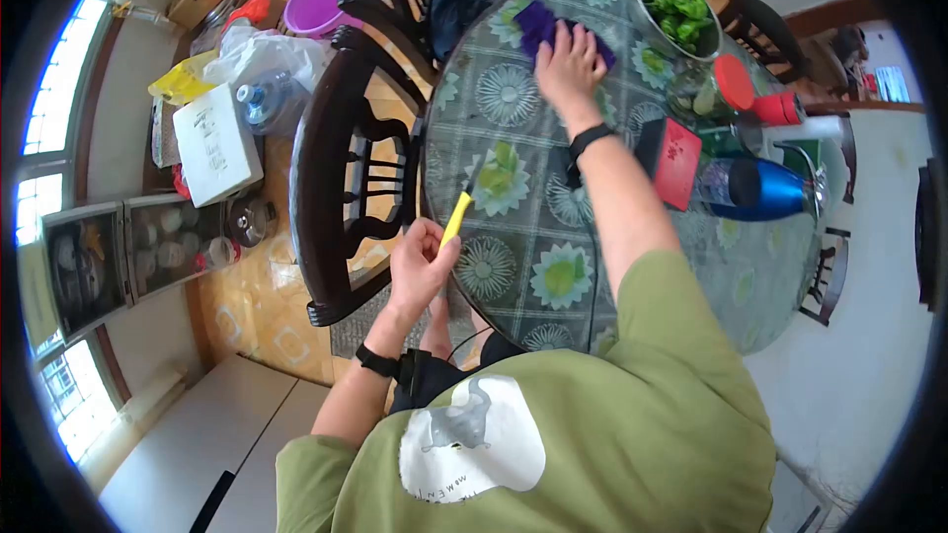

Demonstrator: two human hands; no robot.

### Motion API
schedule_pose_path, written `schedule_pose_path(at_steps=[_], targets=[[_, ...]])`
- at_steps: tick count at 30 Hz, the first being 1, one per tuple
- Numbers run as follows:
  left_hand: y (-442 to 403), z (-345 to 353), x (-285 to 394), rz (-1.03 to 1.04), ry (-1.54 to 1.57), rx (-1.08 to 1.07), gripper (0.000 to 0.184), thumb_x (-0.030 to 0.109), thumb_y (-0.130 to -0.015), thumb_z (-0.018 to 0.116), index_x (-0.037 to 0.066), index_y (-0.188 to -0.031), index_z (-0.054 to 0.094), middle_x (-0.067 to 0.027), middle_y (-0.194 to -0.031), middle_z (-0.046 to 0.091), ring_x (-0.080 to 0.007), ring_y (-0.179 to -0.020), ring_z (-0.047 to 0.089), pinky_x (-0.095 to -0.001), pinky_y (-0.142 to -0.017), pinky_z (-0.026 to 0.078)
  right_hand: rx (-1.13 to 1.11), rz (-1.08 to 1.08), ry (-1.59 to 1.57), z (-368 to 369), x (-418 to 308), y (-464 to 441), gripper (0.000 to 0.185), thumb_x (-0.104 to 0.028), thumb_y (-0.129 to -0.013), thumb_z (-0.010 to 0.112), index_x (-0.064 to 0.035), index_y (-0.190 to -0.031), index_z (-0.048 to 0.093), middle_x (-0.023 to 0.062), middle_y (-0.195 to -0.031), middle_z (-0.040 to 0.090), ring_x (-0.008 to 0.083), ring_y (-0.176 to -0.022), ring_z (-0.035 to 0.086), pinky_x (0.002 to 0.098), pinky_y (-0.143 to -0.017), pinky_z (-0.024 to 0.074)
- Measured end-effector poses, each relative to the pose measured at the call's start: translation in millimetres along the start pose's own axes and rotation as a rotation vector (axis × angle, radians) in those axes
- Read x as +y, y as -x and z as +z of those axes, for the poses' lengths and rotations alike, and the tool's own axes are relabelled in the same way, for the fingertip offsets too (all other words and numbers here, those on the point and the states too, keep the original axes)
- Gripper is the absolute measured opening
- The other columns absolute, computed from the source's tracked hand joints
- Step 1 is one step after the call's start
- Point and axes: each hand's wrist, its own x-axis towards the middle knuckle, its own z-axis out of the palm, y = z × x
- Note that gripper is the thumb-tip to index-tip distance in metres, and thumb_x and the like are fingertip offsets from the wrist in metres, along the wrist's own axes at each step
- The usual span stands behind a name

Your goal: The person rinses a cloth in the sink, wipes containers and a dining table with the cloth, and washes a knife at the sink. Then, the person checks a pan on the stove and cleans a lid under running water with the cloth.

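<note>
Across the round bench under its green, flower-patterned cover (528, 212), the person is reaching out, and the right hand (573, 64) is resting, fingers spread apart, on a crumpled purple cloth (536, 28) near the far edge. Wiping seems to be the step in hand. The left hand (423, 262) is closing its fingers around a slim yellow-handled tool with a dark, narrow tip (457, 215), pointing over the near-left edge. Any further stroke would be calling for flat pressure, staying clear of the silver metal bowl of green peppers (647, 28).
</note>
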Motion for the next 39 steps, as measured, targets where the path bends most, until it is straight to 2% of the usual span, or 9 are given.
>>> schedule_pose_path(at_steps=[5,8,13,18,25,30,35,37,39], targets=[[21,-22,-6,-0.032,-0.05,0.047,0.019,0.012,-0.095,0.076,0.003,-0.093,0.058,0.0056,-0.068,0.057,-0.0004,-0.059,0.047,-0.02,-0.054,0.037,-0.099,0.07,0.003,29,-19,-64,0.062,-0.046,-0.106,0.046,-0.0167,-0.161,0.045,0.0145,-0.169,0.038,0.0341,-0.159,0.027,0.0586,-0.124,0.019],[32,-28,-2,-0.02,-0.039,0.081,0.016,0.01,-0.101,0.071,0.005,-0.097,0.056,0.007,-0.072,0.056,0.0007,-0.062,0.047,-0.0197,-0.055,0.034,-0.08,-0.205,-0.002,32,-55,-35,0.06,-0.046,-0.106,0.046,-0.0191,-0.159,0.048,0.0106,-0.169,0.04,0.0322,-0.158,0.031,0.056,-0.123,0.0209],[25,-31,4,0.083,-0.048,0.149,0.019,0.011,-0.098,0.074,0.003,-0.093,0.057,0.0053,-0.065,0.057,0.0003,-0.057,0.046,-0.0206,-0.051,0.036,-0.055,-0.463,-0.176,-13,-100,78,0.054,-0.04,-0.102,0.058,-0.0202,-0.153,0.054,0.0096,-0.159,0.05,0.0316,-0.153,0.038,0.0556,-0.121,0.0257],[19,-25,19,0.127,0.056,0.074,0.02,0.014,-0.1,0.073,0.004,-0.093,0.057,0.0057,-0.066,0.057,0.0007,-0.057,0.046,-0.0208,-0.05,0.034,-0.305,-0.537,-0.281,-113,-98,234,0.053,-0.033,-0.101,0.061,-0.0222,-0.153,0.055,0.0085,-0.162,0.047,0.0288,-0.154,0.038,0.0541,-0.122,0.0267],[31,-20,6,0.111,-0.021,-0.06,0.022,0.016,-0.099,0.074,0.004,-0.091,0.057,0.0067,-0.065,0.055,0.0006,-0.057,0.044,-0.0209,-0.05,0.033,-0.598,-0.5,-0.182,-233,26,400,0.063,-0.031,-0.094,0.069,-0.0255,-0.155,0.053,0.0065,-0.163,0.046,0.0289,-0.154,0.038,0.0538,-0.123,0.0264],[47,-18,2,0.045,-0.083,-0.125,0.022,0.018,-0.099,0.073,0.005,-0.094,0.057,0.0042,-0.065,0.058,-0.0015,-0.052,0.047,-0.0228,-0.041,0.038,-0.322,-0.243,-0.084,-205,26,337,0.059,-0.027,-0.1,0.063,-0.0163,-0.156,0.051,0.014,-0.163,0.045,0.0342,-0.155,0.037,0.0548,-0.123,0.0267],[61,-17,-1,0.095,-0.163,-0.12,0.022,0.017,-0.099,0.074,0.005,-0.093,0.057,0.0049,-0.064,0.056,-0.001,-0.053,0.045,-0.0226,-0.045,0.035,-0.014,-0.119,-0.05,-98,-21,200,0.055,-0.035,-0.099,0.062,-0.0169,-0.151,0.055,0.0133,-0.159,0.05,0.0329,-0.15,0.041,0.0541,-0.121,0.0279],[63,-17,-6,0.117,-0.203,-0.13,0.022,0.017,-0.098,0.075,0.004,-0.092,0.058,0.0053,-0.064,0.055,-0.0008,-0.054,0.044,-0.0226,-0.047,0.035,0.057,-0.026,-0.003,-80,-48,194,0.054,-0.037,-0.101,0.058,-0.0168,-0.151,0.055,0.0142,-0.158,0.05,0.0351,-0.151,0.04,0.0568,-0.12,0.0285],[62,-14,-10,0.125,-0.197,-0.11,0.02,0.014,-0.101,0.072,0.006,-0.091,0.057,0.0095,-0.067,0.049,0.0012,-0.061,0.039,-0.0225,-0.054,0.027,-0.005,-0.172,-0.022,-94,-58,223,0.054,-0.037,-0.101,0.061,-0.0173,-0.151,0.055,0.013,-0.159,0.05,0.0332,-0.152,0.039,0.0564,-0.12,0.0284]])
